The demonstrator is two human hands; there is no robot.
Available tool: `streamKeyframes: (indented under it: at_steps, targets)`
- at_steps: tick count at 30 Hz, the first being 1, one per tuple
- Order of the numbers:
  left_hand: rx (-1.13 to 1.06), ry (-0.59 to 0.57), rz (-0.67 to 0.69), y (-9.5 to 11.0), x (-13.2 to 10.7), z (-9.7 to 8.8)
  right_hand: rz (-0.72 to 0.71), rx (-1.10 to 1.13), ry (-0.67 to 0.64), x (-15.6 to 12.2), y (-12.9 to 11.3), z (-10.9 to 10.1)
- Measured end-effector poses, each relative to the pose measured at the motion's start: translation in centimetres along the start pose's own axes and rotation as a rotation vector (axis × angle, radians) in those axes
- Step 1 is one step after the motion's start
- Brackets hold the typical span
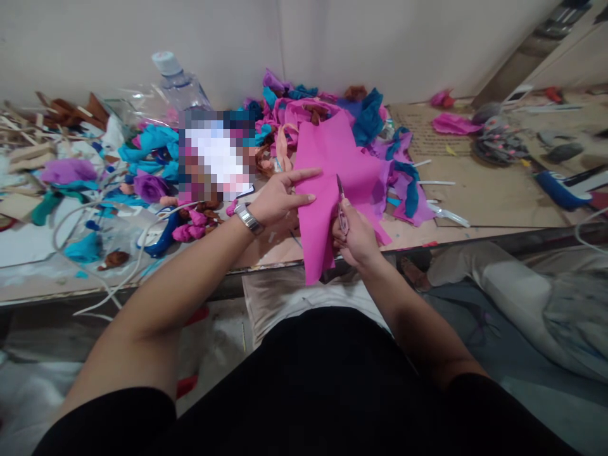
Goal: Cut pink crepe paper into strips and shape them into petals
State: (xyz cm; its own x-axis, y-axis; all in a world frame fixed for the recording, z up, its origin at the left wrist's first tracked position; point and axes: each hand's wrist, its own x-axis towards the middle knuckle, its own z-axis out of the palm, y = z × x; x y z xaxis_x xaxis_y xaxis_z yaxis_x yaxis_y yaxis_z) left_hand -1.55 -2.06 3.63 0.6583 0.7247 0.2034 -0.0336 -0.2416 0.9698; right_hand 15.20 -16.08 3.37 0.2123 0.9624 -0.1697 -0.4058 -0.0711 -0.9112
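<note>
A large pink sheet of crepe-like paper [332,171] hangs over the table's front edge. My left hand [280,196], with a metal watch on its wrist, pinches the sheet's left edge with the index finger stretched across it. My right hand [356,237] is closed on small scissors [341,206], whose blades point up into the pink sheet near its middle.
Piles of blue, purple and pink paper scraps and paper flowers [152,187] cover the table's left and back. A plastic water bottle [178,82] stands by the wall. White cable [114,253] loops at left. Cardboard [475,183] and tools lie at right.
</note>
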Motion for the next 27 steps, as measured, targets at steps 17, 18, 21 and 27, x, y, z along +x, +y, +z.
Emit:
streamKeyframes:
  at_steps: [17, 18, 21, 27]
  targets:
    - [0.076, -0.039, 0.167, 0.4, 0.1, -0.4, 0.005, -0.001, -0.015, -0.1, 0.0, 0.2]
    - [0.082, -0.041, 0.18, 0.4, 0.1, -0.4, -0.003, -0.005, -0.016, -0.1, 0.1, 0.2]
    - [0.092, -0.04, 0.207, 0.5, 0.1, -0.6, -0.018, -0.001, -0.036, -0.1, 0.3, 0.2]
    - [0.109, -0.02, 0.225, 0.9, 0.1, -0.6, -0.052, 0.051, -0.027, 0.5, 1.0, -0.1]
